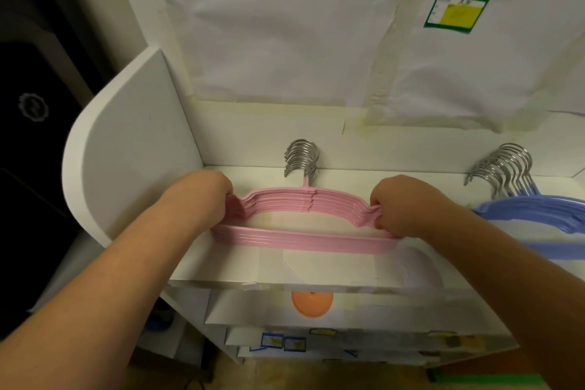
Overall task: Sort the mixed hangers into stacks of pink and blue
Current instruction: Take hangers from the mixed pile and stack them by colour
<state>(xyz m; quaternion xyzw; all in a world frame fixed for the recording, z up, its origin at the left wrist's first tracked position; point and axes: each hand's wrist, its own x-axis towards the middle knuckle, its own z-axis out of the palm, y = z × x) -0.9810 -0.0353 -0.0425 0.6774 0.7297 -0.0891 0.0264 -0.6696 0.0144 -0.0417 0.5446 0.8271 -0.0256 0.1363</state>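
Note:
A stack of several pink hangers (304,239) lies on the white shelf top (332,272), its metal hooks (302,157) bunched against the back wall. My left hand (205,191) grips the stack's left shoulder end. My right hand (402,204) grips its right shoulder end. A stack of several blue hangers (535,210) lies to the right, partly cut off by the frame edge, with its metal hooks (503,166) fanned out toward the back.
A curved white side panel (126,149) closes the shelf's left side. Taped white paper (285,25) covers the back wall, with a green and yellow label (456,9) at upper right. An orange disc (311,304) and labelled drawers (348,342) sit below the front edge.

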